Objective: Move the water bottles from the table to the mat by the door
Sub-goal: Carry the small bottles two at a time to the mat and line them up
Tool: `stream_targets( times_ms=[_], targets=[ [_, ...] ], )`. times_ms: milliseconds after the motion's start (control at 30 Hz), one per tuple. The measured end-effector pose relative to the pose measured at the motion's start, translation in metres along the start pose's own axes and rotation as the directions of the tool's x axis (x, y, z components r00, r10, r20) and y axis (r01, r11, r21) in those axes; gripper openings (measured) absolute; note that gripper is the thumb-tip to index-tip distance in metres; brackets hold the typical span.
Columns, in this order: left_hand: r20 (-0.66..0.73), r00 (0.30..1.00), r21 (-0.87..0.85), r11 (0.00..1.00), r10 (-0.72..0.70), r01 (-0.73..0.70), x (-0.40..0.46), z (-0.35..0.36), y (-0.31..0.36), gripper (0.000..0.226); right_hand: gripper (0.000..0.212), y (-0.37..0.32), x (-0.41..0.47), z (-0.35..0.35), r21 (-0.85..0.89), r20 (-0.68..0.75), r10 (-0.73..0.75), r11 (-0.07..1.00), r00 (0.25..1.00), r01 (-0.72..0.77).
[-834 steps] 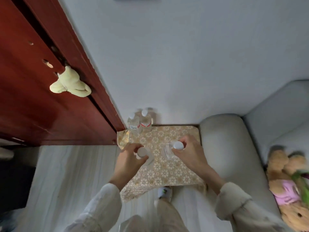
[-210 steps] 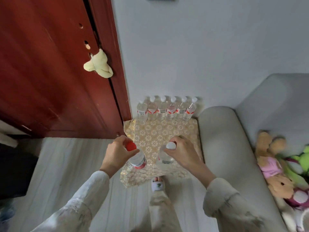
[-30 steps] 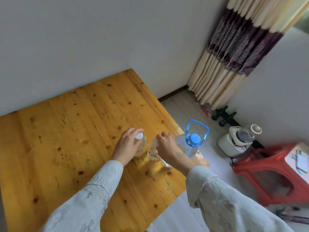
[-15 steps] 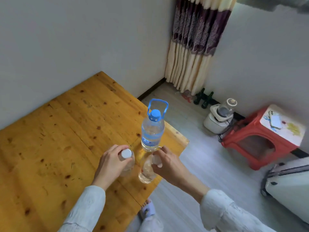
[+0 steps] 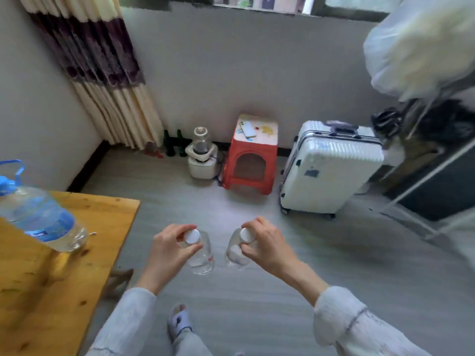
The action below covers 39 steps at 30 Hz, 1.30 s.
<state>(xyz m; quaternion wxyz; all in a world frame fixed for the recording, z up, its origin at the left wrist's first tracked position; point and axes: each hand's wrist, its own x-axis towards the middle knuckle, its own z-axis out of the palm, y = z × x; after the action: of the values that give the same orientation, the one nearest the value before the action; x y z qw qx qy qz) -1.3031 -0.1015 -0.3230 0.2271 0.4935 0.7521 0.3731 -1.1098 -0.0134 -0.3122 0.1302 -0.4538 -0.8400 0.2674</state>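
Holding one small water bottle apiece, both hands are off the table now and out over the grey floor (image 5: 334,265). Left hand (image 5: 168,249): fingers and thumb curled round the neck of the left bottle (image 5: 201,255), just under its white cap, so the grip is closed on it. Right hand (image 5: 267,244): closed the same way on the right bottle (image 5: 235,254). Both bottles hang in the air, near each other, not touching.

Half a second ago both bottles stood on the table (image 5: 51,278) beside the large blue-capped jug (image 5: 38,219) — the table now lies at the left edge of view, and only the jug stands on it. View has swung toward the far wall: red stool (image 5: 250,160), white suitcase (image 5: 331,168), curtain (image 5: 102,73) and a small white appliance (image 5: 201,158) face the camera. One slippered foot (image 5: 180,321) shows below the hands.
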Motion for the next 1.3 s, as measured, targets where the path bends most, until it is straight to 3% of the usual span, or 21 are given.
stream_targets(
  times_ms=[133, 267, 500, 700, 933, 1100, 1300],
  targets=[
    [0.192, 0.97, -0.05, 0.989, 0.147, -0.14, 0.017, 0.083, 0.074, 0.037, 0.033, 0.076, -0.048, -0.066, 0.013, -0.142, 0.167, 0.986, 0.976, -0.167],
    [0.384, 0.874, -0.109, 0.955, 0.298, -0.277, 0.031, 0.167, 0.146, 0.034, 0.033, 0.148, -0.095, -0.122, 0.063, -0.294, 0.343, 0.938, 0.892, -0.34],
    [0.611, 0.65, -0.25, 0.89, 0.451, -0.382, 0.049, 0.33, 0.276, 0.034, 0.032, 0.278, -0.169, -0.213, 0.227, -0.514, 0.616, 0.769, 0.597, -0.598],
    [0.715, 0.454, -0.347, 0.834, 0.531, -0.429, 0.063, 0.469, 0.387, 0.035, 0.034, 0.389, -0.21, -0.292, 0.285, -0.541, 0.733, 0.622, 0.413, -0.729],
    [0.765, 0.241, -0.401, 0.734, 0.598, -0.549, 0.047, 0.612, 0.518, 0.032, 0.027, 0.492, -0.277, -0.372, 0.42, -0.607, 0.783, 0.46, 0.135, -0.782],
    [0.787, 0.151, -0.428, 0.705, 0.599, -0.565, 0.022, 0.707, 0.595, 0.035, 0.031, 0.575, -0.324, -0.427, 0.475, -0.624, 0.781, 0.405, 0.025, -0.781],
    [0.807, 0.135, -0.407, 0.708, 0.574, -0.577, -0.026, 0.824, 0.685, 0.036, 0.035, 0.687, -0.4, -0.496, 0.5, -0.598, 0.801, 0.401, 0.029, -0.768]
  ],
)
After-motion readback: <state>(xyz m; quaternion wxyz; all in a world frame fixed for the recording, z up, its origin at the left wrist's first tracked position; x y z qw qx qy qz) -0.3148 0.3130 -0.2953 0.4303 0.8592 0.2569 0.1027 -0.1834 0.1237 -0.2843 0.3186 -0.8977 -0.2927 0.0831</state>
